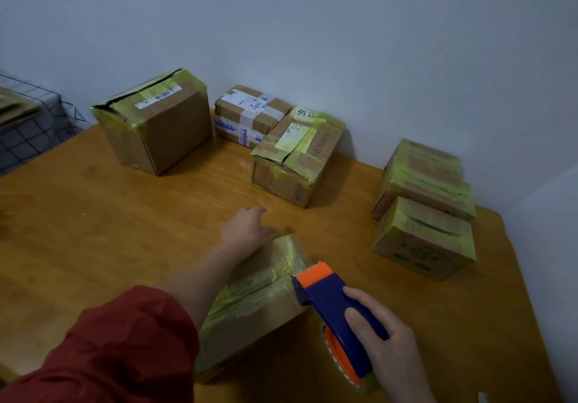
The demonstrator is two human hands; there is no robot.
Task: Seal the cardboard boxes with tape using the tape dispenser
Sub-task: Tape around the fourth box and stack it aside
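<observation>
A wooden tabletop (93,215) fills a corner of pale grey walls (312,27). Near its front edge lies a taped cardboard box (250,302). The left hand (247,230) rests loosely on its far end, and the right hand (381,340) grips the tape dispenser (334,302) against its right side. More boxes (162,127) line the far and right edges.

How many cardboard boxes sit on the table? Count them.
7. The nearest box; at the back, the large box, the small box and the middle box; at right, the front box and two behind, possibly one.
</observation>
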